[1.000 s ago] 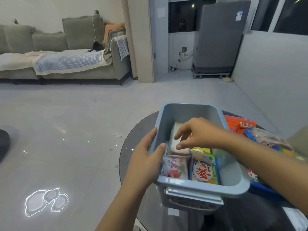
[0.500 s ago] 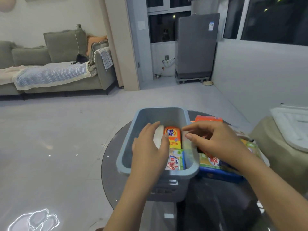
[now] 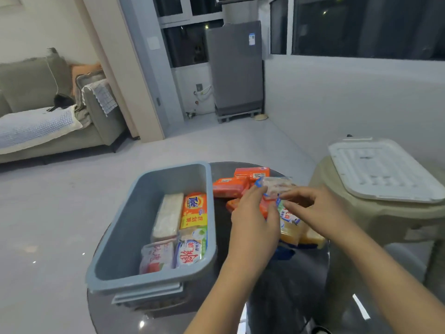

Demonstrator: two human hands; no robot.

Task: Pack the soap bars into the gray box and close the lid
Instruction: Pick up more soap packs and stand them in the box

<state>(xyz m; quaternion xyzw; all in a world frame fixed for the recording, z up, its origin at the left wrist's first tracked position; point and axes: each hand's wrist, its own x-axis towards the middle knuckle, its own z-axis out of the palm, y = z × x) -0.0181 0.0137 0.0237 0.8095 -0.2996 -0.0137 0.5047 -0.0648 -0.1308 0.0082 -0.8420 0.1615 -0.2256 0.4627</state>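
Note:
The gray box (image 3: 125, 227) stands open on the left of the round table. Inside lie a white soap bar (image 3: 168, 215), an orange Tide bar (image 3: 195, 208) and two wrapped bars (image 3: 175, 255) at the near end. To its right is a pile of soap bars (image 3: 231, 186): orange packs, a clear pack with blue trim (image 3: 277, 184) and yellow bars (image 3: 292, 233). My left hand (image 3: 252, 220) rests on this pile, with thumb and fingers closed around an orange bar (image 3: 264, 207). My right hand (image 3: 317, 210) is curled over the pile beside it, fingertips touching the clear pack. The white lid (image 3: 382, 169) lies apart.
The lid rests on a beige stool (image 3: 361, 213) just right of the dark glass table (image 3: 284, 292). A gray sofa (image 3: 48, 112) stands far left and a gray appliance (image 3: 236, 66) at the back wall. Pale floor surrounds the table.
Both hands have left the box and moved right onto the pile of bars. The view has swung right, bringing the lid and stool fully into sight.

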